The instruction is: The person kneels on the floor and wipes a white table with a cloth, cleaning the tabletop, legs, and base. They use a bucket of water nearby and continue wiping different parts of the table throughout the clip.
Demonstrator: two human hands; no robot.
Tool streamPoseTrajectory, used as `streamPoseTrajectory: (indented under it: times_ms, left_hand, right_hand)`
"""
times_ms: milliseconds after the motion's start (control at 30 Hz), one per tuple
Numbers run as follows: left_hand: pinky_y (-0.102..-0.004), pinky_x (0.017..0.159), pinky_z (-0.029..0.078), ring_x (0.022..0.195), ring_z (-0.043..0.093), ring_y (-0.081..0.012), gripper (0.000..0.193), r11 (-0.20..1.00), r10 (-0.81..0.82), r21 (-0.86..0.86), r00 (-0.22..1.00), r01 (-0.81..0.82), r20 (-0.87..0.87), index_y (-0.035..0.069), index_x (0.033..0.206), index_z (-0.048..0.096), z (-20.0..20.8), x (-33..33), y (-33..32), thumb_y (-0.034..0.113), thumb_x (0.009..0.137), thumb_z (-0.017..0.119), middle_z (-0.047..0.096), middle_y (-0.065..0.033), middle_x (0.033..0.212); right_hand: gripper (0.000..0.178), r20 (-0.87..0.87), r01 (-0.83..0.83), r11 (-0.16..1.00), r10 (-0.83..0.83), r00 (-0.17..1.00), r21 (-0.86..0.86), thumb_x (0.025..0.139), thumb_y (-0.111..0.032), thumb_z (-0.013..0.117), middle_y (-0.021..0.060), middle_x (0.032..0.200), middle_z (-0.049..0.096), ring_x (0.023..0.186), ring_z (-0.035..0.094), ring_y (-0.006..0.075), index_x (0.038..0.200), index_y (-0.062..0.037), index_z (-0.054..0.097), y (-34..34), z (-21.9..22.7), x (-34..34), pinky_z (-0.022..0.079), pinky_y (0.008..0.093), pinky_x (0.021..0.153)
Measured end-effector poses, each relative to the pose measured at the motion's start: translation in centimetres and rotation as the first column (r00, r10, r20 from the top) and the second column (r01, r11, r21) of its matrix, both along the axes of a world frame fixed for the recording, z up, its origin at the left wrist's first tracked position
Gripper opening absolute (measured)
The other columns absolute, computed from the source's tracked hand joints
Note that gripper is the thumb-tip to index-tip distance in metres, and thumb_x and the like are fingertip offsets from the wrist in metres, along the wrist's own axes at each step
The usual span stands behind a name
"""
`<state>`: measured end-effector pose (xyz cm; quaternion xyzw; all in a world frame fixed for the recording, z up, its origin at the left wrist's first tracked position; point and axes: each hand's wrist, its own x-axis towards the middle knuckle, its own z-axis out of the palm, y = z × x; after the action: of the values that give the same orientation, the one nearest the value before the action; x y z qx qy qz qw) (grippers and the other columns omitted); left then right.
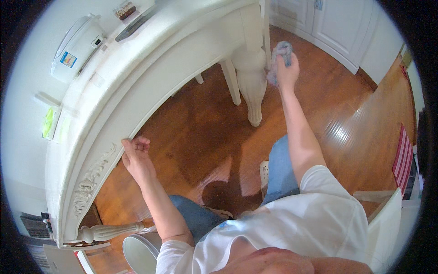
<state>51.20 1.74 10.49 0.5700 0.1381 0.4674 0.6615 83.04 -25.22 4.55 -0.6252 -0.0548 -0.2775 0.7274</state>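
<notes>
A white table (137, 107) with a carved apron and turned legs stretches across the left and top of the view. My left hand (138, 159) is at the lower edge of its apron, thumb against the front and fingers curled by the rim. Farther off to the right, my right hand (288, 75) grips a crumpled grey-blue cloth (283, 48). That cloth is beside a fluted table leg (251, 91); whether it touches the leg I cannot tell.
On the tabletop are a white appliance (75, 48), a jar (124, 10) and a bright green item (49, 122). White cabinets (340, 27) stand at the far right. A white bin (139, 253) is near my left, and a red striped mat (401, 160) lies at the right.
</notes>
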Motion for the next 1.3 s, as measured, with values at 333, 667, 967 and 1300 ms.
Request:
streamPoseTrajectory:
  times_ms: [333,667,967,1300]
  left_hand:
    - [-0.0291,0.068,0.043,0.073,0.056,-0.0166,0.033,0.999,0.009,-0.043,1.000,-0.009,0.017,0.006,0.089,0.055,-0.1,0.1,0.0,0.038,0.095,0.053,0.061,-0.0087,0.078]
    - [-0.0299,0.072,0.044,0.076,0.055,-0.0167,0.031,0.998,-0.063,-0.009,0.997,0.062,-0.049,0.006,0.092,0.053,0.3,-0.5,0.2,0.037,0.095,0.053,0.059,-0.0069,0.079]
    - [-0.0311,0.069,0.043,0.075,0.055,-0.0164,0.032,0.997,-0.073,-0.030,0.997,0.072,-0.021,0.007,0.088,0.053,0.0,-0.2,0.2,0.038,0.094,0.054,0.059,-0.0066,0.079]
    - [-0.0263,0.068,0.044,0.074,0.058,-0.0138,0.029,0.999,-0.029,-0.031,0.998,0.027,-0.052,0.006,0.096,0.059,0.2,-0.4,0.2,0.034,0.095,0.054,0.063,-0.0062,0.078]
  right_hand:
    - [0.039,0.368,0.207,0.924,-0.079,0.926,-0.322,0.076,-0.012,0.062,0.0222,0.119,0.048,0.107,0.048,0.0410,0.113,-0.0025,0.056,4.5,0.7,-3.4,0.041,0.0425,0.094]
    - [0.034,0.309,0.090,0.996,-0.095,0.946,0.028,0.078,-0.012,0.065,0.0107,0.104,0.062,0.095,0.059,0.0192,0.110,-0.0019,0.060,2.5,5.3,-2.6,0.047,0.0340,0.083]
    - [0.045,0.454,0.271,0.933,-0.141,0.880,-0.236,0.083,-0.016,0.054,0.0257,0.116,0.046,0.110,0.045,0.0406,0.120,0.0073,0.043,8.2,10.8,-6.0,0.034,0.0484,0.096]
    - [0.019,0.814,0.158,0.828,0.461,0.353,-0.537,0.071,-0.026,0.068,0.0048,0.098,0.060,0.098,0.054,0.0325,0.088,-0.0168,0.069,14.5,10.4,-18.1,0.053,0.0350,0.075]
